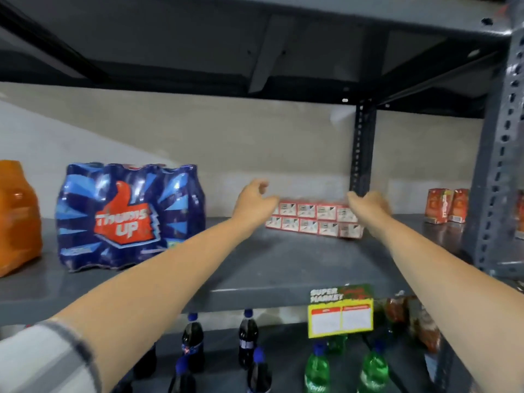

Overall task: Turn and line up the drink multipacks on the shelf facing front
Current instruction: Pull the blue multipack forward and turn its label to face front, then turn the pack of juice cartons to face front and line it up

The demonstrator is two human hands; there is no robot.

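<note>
On the grey metal shelf (283, 268) before me, the red-and-white shrink-wrapped multipack of small cartons (314, 221) sits far back towards the wall, between my left hand (253, 201) and my right hand (368, 204), which flank its two ends. Well to its left stands the blue film-wrapped bottle multipack (127, 217), nearer the front edge, with the orange film-wrapped bottle multipack (17, 219) just beside it further left. The small red drink cartons (446, 205) stand right of the upright, and loose plastic bottles (249, 341) stand on the shelf below.

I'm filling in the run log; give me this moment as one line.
phase: reaching | hands: left open, right open | target: red-white carton pack, rear of shelf | contact: unclear
</note>
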